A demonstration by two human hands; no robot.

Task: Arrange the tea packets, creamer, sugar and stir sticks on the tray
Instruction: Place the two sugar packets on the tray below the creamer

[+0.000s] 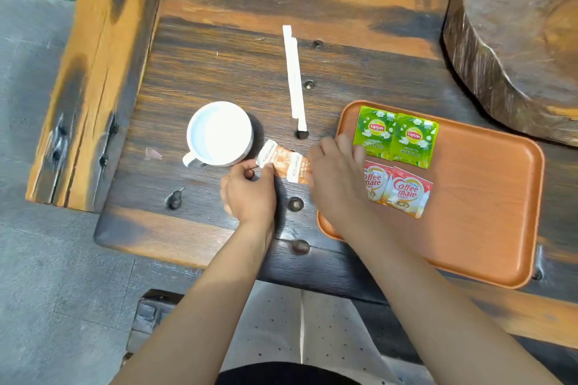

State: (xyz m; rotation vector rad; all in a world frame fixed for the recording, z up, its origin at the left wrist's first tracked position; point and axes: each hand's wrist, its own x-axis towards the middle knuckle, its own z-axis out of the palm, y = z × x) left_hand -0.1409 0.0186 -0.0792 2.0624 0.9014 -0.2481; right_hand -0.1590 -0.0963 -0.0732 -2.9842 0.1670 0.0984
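Note:
An orange tray (488, 228) lies on the wooden table at the right. Two green Lipton tea packets (395, 136) sit side by side at its upper left corner. Below them lie two red Coffee mate creamer packets (403, 192), the left one partly hidden by my right hand (336, 184). Orange and white sugar packets (286, 161) are off the tray, just left of it. My left hand (250, 194) pinches their left end and my right hand holds their right end. Two white wrapped stir sticks (294, 78) lie on the table above my hands.
A white mug (220, 134) stands just left of the sugar packets, handle toward me. A large dark wood slab (525, 40) rises at the back right behind the tray. Metal studs dot the tabletop. The table's front edge runs close to my wrists.

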